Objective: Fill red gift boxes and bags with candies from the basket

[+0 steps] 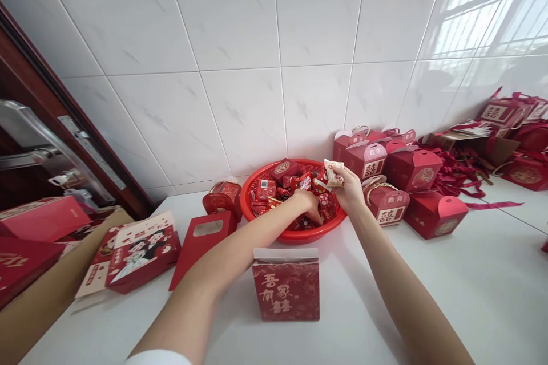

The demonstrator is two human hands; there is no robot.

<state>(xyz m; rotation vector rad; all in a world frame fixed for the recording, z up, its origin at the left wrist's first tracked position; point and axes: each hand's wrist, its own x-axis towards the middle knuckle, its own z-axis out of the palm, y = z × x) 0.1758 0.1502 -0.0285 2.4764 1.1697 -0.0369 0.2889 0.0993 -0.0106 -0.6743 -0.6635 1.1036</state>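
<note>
A red plastic basket (246, 199) full of wrapped candies (262, 191) stands against the tiled wall. My left hand (309, 205) reaches down into it, its fingertips hidden among the candies. Over the basket's right side, my right hand (350, 185) is closed on a cream-coloured packet with small red marks (334, 173). In front of the basket, nearer to me, a dark red box with gold characters (286, 291) stands upright, its top edge pale.
Several small red gift boxes (422, 170) crowd the right of the basket, with ribbons (460, 174) beyond. At left lie a red bag (205, 236) and a box with a printed couple (143, 254). A door handle (25, 159) is at far left.
</note>
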